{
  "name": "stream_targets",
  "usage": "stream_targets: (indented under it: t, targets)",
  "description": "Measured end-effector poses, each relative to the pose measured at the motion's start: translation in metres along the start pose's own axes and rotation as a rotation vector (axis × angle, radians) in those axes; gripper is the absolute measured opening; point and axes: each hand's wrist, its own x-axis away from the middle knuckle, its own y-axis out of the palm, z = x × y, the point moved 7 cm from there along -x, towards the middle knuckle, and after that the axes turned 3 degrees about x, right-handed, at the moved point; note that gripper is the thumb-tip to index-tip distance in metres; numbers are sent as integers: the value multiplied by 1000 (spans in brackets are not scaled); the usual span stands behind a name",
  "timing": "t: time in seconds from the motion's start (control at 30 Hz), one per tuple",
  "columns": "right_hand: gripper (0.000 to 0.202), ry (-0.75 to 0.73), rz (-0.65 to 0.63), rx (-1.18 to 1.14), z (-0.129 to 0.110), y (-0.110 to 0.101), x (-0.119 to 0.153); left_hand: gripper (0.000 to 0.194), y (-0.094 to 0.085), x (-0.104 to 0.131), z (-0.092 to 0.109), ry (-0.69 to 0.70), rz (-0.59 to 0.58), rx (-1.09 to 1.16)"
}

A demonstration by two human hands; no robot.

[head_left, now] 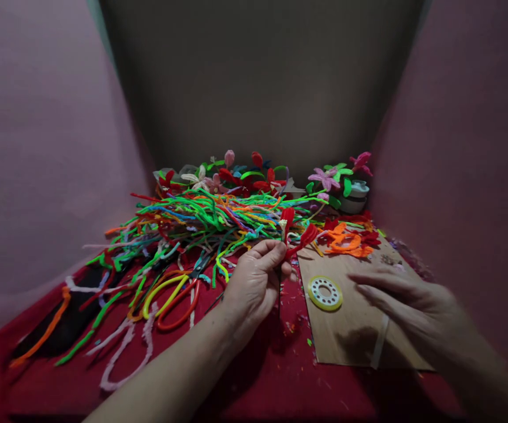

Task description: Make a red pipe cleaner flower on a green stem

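Observation:
Between the thumb and fingers of my left hand [258, 276] is a red pipe-cleaner flower [304, 237] with a pale centre, its red petals spreading above the fingertips. My right hand [399, 296] hovers over a brown board [351, 341], fingers stretched out and slightly blurred, with nothing visible in them. On the board, left of my right hand, lies a yellow tape roll [337, 301] with a white perforated core. Orange petal pieces [346, 241] rest at the board's far edge.
A large heap of coloured pipe cleaners [219, 211] spreads across the red cloth [245, 376]. Scissors [194, 294] with red and yellow handles lie left of my left hand. Finished flowers [324, 178] stand along the back, near a grey-white container [354, 202]. Walls rise on both sides.

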Motion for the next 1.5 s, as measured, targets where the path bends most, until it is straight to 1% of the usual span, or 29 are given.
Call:
stream_targets:
  t: [0.03,0.07,0.13,0.2,0.3,0.33,0.43,0.6,0.67,0.77,0.9,1.03,1.17,1.3,1.5]
  targets:
    - [26,87,-124,-185,-4,25,-1,21,1,1,-2,-21,-2,6]
    - [26,165,-176,-364,-6,44,-3,20,2,2,-5,-43,-5,9]
    - [23,255,-176,-679,-11,71,-6,18,3,4,-9,-80,-12,19]
    - [14,274,-208,-881,-17,88,-10,16,4,5,-12,-102,-18,35]
    - [15,281,-271,-1010,-23,100,-11,12,6,6,-15,-125,-31,63]
    - [16,276,-269,-1021,-24,100,-11,12,6,6,-17,-132,-34,67]
    - [14,246,-211,-1012,-22,98,-12,13,4,7,-19,-137,-32,68]
    - [10,225,-174,-977,-21,95,-12,15,2,9,-22,-149,-30,-6]
    - [6,207,-131,-945,-20,90,-12,15,2,10,-19,-110,-32,-52]
    - [8,192,-85,-867,-18,83,-12,13,3,10,-13,-21,-45,-166]
    - [11,167,-71,-800,-18,81,-13,10,6,10,-2,95,-68,-315]
    - [11,142,-60,-764,-22,82,-12,11,8,12,4,150,-42,-389]
    - [12,137,-48,-707,-26,81,-10,11,8,12,6,164,-17,-443]
    - [12,140,-31,-692,-26,80,-9,10,7,12,6,174,-20,-470]
    - [9,151,-29,-732,-24,79,-9,12,5,11,2,125,-35,-443]
